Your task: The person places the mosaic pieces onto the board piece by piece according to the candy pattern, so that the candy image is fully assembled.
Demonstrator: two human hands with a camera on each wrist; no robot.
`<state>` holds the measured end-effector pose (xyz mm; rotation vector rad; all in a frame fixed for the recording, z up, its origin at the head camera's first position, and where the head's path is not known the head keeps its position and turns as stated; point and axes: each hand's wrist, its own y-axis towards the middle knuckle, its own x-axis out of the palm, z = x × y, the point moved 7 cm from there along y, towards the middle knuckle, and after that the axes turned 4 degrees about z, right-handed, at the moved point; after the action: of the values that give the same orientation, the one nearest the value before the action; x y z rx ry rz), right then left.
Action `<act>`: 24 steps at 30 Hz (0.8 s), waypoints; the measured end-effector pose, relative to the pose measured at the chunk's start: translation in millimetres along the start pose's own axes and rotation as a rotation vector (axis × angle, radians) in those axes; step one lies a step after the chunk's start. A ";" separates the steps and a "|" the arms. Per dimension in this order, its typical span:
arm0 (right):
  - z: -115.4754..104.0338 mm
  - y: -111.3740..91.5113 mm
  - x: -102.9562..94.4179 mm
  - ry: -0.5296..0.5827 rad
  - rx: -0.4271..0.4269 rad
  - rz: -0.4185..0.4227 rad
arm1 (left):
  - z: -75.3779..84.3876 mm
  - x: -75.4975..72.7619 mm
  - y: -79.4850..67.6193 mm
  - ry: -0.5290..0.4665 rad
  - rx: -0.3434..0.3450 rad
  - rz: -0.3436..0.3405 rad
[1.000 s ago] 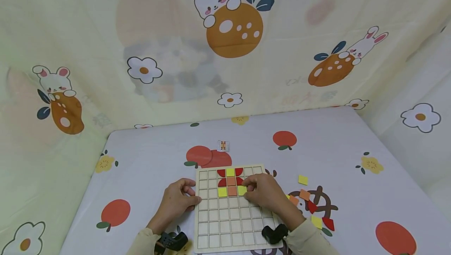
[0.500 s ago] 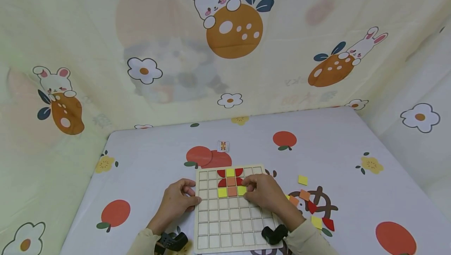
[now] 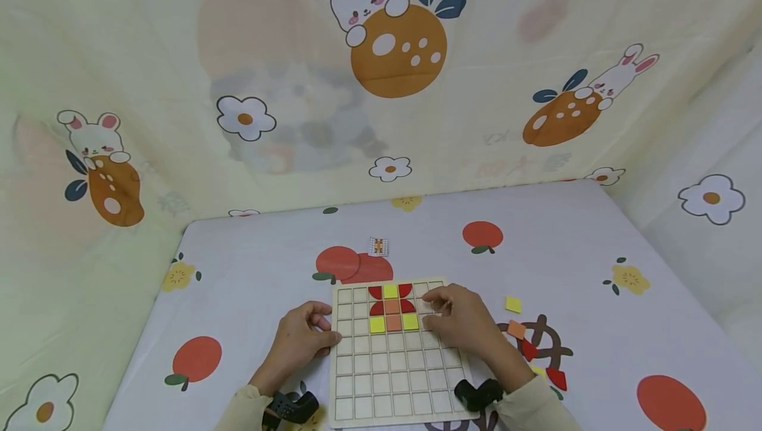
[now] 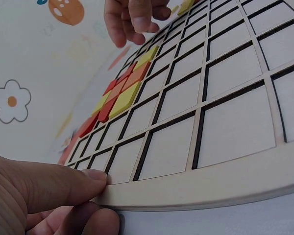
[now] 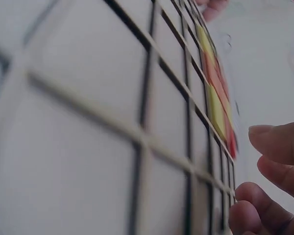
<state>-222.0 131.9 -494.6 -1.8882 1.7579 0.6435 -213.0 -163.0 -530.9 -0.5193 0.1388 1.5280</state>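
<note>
A pale wooden grid board (image 3: 369, 388) lies on the table in front of me. Near its far edge, several cells hold yellow squares (image 3: 409, 322), orange squares (image 3: 393, 323) and red rounded-edge tiles (image 3: 407, 306). My left hand (image 3: 300, 335) holds the board's left rim; in the left wrist view the thumb (image 4: 90, 183) presses on top, with curled fingers below. Over the right part of the board is my right hand (image 3: 467, 322), just right of the coloured tiles. Its thumb and index finger stand apart, with nothing between them in the right wrist view.
Right of the board lie loose tiles: a yellow square (image 3: 513, 305), an orange square (image 3: 516, 330) and red pieces (image 3: 557, 379), partly behind the right forearm. A small patterned card (image 3: 378, 246) lies beyond the board. A printed curtain (image 3: 297, 186) hangs behind the table.
My right hand has let go of the right-hand tiles and moved to the right, its finger and thumb spreading. The yellow and red tiles there now show fully. The left hand stays put.
</note>
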 end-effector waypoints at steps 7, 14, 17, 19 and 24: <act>21.4 -4.0 -44.7 -0.045 0.030 0.065 | -0.4 -0.1 0.8 0.001 0.003 -0.004; 57.5 -9.4 -90.6 -0.103 0.093 0.121 | 1.0 -1.2 1.6 -0.007 0.007 -0.011; 72.1 -10.8 -103.9 -0.139 0.135 0.119 | 1.2 -1.1 1.5 -0.009 0.006 -0.012; 81.0 -11.0 -109.5 -0.156 0.163 0.110 | 1.1 -0.8 1.1 -0.007 0.004 -0.010; 98.3 -10.7 -110.5 -0.149 0.249 0.075 | 0.9 0.9 0.2 0.007 -0.002 0.001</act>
<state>-220.3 280.0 -500.9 -1.5738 1.7317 0.5481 -213.4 -161.9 -530.5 -0.5261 0.1434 1.5270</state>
